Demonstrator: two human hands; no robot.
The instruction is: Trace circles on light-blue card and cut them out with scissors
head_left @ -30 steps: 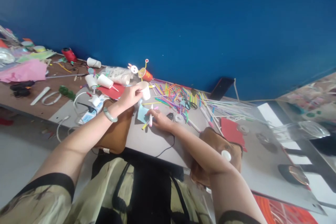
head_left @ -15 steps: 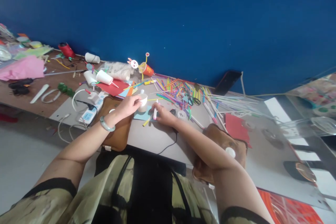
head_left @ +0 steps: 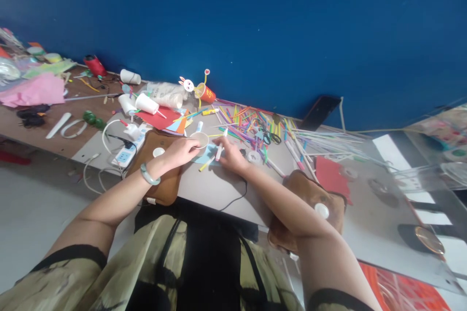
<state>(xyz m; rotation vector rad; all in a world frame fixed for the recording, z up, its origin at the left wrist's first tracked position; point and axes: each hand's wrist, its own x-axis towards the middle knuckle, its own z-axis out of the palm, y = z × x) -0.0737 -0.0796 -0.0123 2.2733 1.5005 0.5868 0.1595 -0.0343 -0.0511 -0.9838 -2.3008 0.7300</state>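
My left hand is closed on the rim of a white paper cup, whose open mouth faces up toward me. Between the fingers of my right hand is a slim white marker with a pink end, pointing up and away, just right of the cup. Beneath both lies a sheet of light blue paper, partly covered by the cup and hand. A short yellow straw piece rests at the paper's near edge. Behind the cup stands a small white cap-like piece.
Loose coloured straws and scissors spread behind my right hand. A rabbit-decorated red cup stands near the wall. To the left are stacked paper cups and a power strip. Brown cushions lie under my forearms.
The cup has tipped so that its mouth now shows toward me. My right hand has shifted slightly, with the marker still in it. The whole view has moved a little.
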